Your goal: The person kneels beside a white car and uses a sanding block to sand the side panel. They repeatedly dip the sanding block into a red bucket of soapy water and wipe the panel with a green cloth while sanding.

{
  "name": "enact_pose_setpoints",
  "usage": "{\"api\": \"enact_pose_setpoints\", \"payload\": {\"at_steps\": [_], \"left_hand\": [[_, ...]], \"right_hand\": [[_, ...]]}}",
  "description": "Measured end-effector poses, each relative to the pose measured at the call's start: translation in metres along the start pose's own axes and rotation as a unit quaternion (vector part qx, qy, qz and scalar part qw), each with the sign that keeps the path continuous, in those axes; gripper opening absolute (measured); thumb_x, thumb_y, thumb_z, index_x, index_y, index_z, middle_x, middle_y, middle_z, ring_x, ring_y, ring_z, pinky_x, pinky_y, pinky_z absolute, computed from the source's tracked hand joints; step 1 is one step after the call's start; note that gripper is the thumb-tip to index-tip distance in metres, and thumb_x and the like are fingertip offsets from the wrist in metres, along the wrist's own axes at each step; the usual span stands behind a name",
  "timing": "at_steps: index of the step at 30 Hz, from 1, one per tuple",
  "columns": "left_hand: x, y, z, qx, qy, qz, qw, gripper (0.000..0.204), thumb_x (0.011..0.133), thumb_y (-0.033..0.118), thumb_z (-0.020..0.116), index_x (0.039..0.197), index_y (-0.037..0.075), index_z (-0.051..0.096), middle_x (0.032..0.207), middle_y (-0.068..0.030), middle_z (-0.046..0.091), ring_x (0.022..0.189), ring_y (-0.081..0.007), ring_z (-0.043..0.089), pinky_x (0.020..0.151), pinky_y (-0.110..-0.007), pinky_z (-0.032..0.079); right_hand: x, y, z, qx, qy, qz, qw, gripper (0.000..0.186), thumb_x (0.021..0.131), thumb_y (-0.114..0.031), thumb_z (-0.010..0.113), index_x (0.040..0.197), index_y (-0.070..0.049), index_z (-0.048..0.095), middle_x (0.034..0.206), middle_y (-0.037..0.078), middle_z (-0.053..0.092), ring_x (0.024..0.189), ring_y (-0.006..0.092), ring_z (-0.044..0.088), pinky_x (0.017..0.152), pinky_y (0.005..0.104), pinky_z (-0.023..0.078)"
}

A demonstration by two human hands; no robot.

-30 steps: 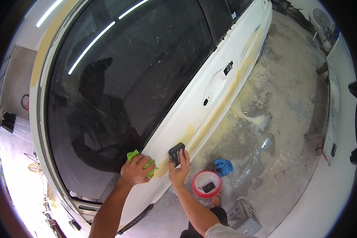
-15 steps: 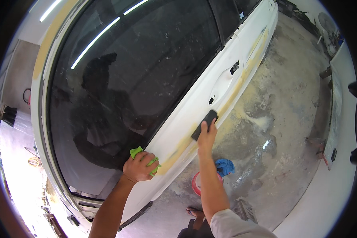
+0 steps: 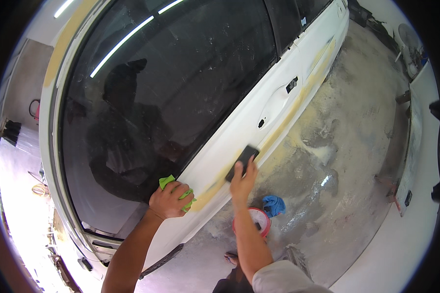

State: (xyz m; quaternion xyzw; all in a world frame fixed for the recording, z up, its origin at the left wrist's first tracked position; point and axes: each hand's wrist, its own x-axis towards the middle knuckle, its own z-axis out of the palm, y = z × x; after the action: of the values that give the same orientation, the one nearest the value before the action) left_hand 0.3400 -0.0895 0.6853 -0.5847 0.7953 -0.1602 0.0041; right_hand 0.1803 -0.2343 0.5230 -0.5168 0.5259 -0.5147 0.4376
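My left hand (image 3: 170, 198) is closed around a crumpled green cloth (image 3: 165, 180) at the lower edge of the dark window (image 3: 176, 97). My right hand (image 3: 243, 174) grips a black rectangular block (image 3: 248, 154), slightly blurred, against the white car door (image 3: 205, 177), on a yellowish sanded streak (image 3: 284, 127) running along the panel. Higher on the door are an opening with a dark handle part (image 3: 292, 84) and a smaller hole (image 3: 261, 122).
Below the door, a red-rimmed bucket (image 3: 262, 217), partly hidden by my right arm, and a blue cloth (image 3: 274, 205) sit on the stained concrete floor (image 3: 337, 185). My sandalled foot (image 3: 230, 256) is beside them. At right stand a leaning panel (image 3: 408, 146) and a fan (image 3: 408, 36).
My right hand with the black block moved up and right along the door, then slightly back down and left. My left hand stayed at the window edge with the green cloth.
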Motion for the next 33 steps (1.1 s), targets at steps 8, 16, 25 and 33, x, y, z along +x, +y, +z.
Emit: {"api": "enact_pose_setpoints", "payload": {"at_steps": [8,16,25,33], "left_hand": [[-0.001,0.002,-0.002,-0.025,-0.012,-0.021,0.999,0.037,0.063,0.028,0.079,0.099,0.024,0.070,0.115,0.0057,0.062,0.112,-0.0201,0.059,0.083,-0.040,0.053],[0.069,0.005,-0.004,-0.006,-0.014,0.007,1.000,0.015,0.078,0.020,0.067,0.092,0.020,0.067,0.109,0.0028,0.060,0.107,-0.0190,0.058,0.079,-0.035,0.054],[0.100,-0.008,0.022,-0.049,0.055,0.009,0.997,0.016,0.079,0.011,0.068,0.094,0.015,0.068,0.098,-0.0012,0.061,0.099,-0.0247,0.059,0.082,-0.039,0.053],[-0.110,0.000,-0.032,-0.020,-0.034,0.075,0.996,0.030,0.076,0.020,0.071,0.106,0.022,0.071,0.113,0.0024,0.064,0.102,-0.0225,0.060,0.079,-0.036,0.053]], "right_hand": [[0.072,-0.004,-0.017,0.004,-0.001,-0.010,1.000,0.061,0.100,-0.034,0.068,0.148,0.001,0.052,0.140,0.024,0.053,0.124,0.0408,0.056,0.106,0.0440,0.046],[-0.183,0.018,0.023,0.026,-0.090,-0.024,0.995,0.070,0.090,-0.026,0.076,0.148,0.000,0.046,0.143,0.031,0.044,0.137,0.0465,0.040,0.117,0.0554,0.032],[0.074,0.004,0.031,0.029,0.160,-0.077,0.984,0.051,0.099,-0.030,0.066,0.135,0.005,0.055,0.134,0.025,0.053,0.122,0.0424,0.049,0.109,0.0518,0.036],[-0.287,0.021,0.074,0.029,0.015,-0.180,0.983,0.060,0.097,-0.041,0.066,0.142,-0.004,0.050,0.133,0.028,0.048,0.122,0.0451,0.045,0.105,0.0586,0.033]]}}
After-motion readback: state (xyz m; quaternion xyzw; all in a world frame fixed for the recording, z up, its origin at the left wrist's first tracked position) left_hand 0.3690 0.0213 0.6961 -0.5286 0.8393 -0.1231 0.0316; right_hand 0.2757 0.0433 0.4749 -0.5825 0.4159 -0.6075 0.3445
